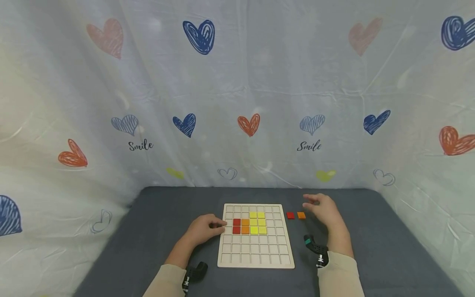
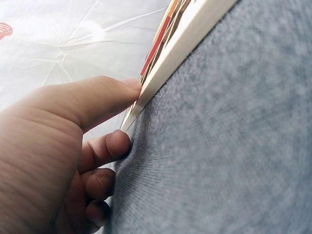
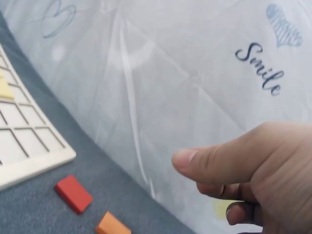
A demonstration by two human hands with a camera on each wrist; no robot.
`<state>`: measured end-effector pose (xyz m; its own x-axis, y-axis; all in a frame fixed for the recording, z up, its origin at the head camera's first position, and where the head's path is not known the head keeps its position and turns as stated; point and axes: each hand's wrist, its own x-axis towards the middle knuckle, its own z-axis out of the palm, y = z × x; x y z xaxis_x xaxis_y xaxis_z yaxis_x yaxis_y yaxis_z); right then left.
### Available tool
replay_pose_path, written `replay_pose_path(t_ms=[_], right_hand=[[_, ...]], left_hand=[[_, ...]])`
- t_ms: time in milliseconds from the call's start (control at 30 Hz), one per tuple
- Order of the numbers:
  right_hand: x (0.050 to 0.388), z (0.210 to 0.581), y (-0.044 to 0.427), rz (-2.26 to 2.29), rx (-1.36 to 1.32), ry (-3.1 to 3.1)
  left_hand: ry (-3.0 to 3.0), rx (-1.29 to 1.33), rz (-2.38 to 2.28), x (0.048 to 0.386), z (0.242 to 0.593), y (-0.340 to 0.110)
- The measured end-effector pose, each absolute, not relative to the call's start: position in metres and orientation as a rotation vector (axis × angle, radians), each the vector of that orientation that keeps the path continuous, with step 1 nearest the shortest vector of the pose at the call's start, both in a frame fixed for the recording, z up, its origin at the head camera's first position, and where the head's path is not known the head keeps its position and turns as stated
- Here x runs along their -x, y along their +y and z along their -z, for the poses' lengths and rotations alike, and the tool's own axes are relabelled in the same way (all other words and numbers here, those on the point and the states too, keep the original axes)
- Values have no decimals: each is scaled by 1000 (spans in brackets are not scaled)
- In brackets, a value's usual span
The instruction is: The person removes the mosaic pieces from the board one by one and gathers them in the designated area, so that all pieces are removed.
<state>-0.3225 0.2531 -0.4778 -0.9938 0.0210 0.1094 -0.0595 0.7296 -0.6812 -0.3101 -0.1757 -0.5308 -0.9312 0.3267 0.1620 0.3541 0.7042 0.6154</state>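
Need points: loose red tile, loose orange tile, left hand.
Loose red tile [image 1: 290, 215]: head view, top face.
Loose orange tile [image 1: 301, 215]: head view, top face.
Left hand [image 1: 203, 229]: head view, back of hand.

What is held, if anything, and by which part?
The right hand holds nothing. The left hand touches the wooden grid board at its left edge; gripping cannot be told.

Beside the left hand [image 1: 203, 229], a cream, square-gridded board [image 1: 254, 249] with red, orange and yellow tiles [image 1: 262, 229]. By the right hand [image 1: 323, 209], a red tile [image 1: 290, 215] and an orange tile [image 1: 301, 215]. Under both hands, dark grey desk [image 1: 156, 214]; beyond them, whitish curtain [image 1: 278, 74] with blue, orange-red, pink and yellow-green hearts [image 1: 186, 126].
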Motion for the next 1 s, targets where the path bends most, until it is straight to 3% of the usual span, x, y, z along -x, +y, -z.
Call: replay_pose_path(t_ms=[533,1000], right_hand=[[316,447,204,-1048,-340,-2564],[322,465,134,-900,-567,-2701]], left_hand=[[-2854,585,1056,309,532,-178],[-2848,575,1043,310,531,-176]])
